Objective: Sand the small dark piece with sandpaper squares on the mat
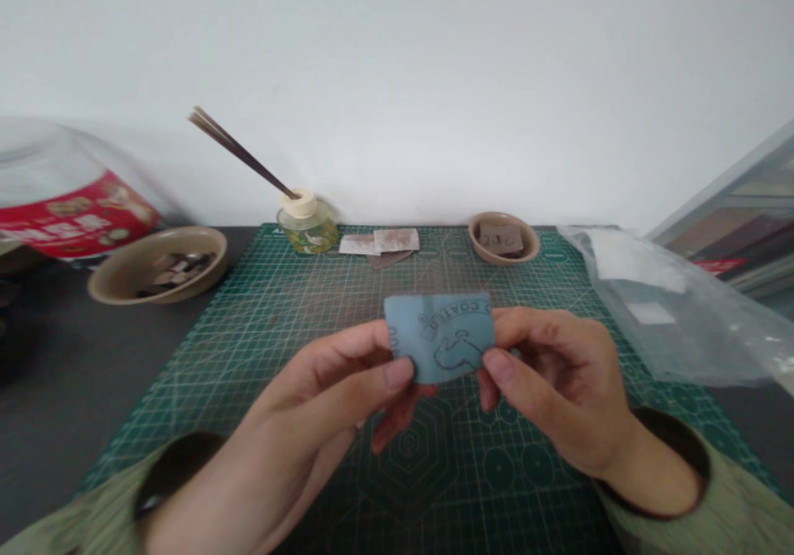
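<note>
A small blue piece of paper [442, 336] with dark printed letters and a line drawing is held up above the green cutting mat [298, 307]. My left hand [347, 389] pinches its left edge, thumb in front and fingers behind. At the right edge, my right hand [558, 381] grips it the same way between thumb and forefinger. The back of the paper is hidden from view.
Behind stand a reed diffuser [308, 222], white and brown paper pieces [395, 241] and a small bowl [533, 245] with a brown block. Left are a larger bowl [108, 282] of small pieces and a red-labelled jar [80, 212]; right, a clear plastic bag [700, 315].
</note>
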{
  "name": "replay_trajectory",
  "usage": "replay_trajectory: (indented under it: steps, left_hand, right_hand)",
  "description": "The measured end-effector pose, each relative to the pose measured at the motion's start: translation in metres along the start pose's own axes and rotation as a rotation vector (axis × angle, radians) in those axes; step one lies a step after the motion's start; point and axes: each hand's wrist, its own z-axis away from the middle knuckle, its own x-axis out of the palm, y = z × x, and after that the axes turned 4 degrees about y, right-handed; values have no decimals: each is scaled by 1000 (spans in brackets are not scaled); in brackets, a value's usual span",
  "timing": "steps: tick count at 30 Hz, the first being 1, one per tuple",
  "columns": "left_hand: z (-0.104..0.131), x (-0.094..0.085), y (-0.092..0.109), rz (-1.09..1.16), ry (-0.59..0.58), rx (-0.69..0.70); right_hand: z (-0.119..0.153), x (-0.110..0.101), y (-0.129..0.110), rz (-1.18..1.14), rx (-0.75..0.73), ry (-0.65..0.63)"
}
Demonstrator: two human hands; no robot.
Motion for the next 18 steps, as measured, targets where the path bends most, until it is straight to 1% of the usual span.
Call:
replay_trajectory:
  steps: [7,18]
  left_hand:
    - [-1,2,3,-29,-21,21]
    - [-2,4,3,-35,26,60]
  right_hand:
    - [0,0,0,7,-16,5]
    - [1,-1,0,15,-26,3]
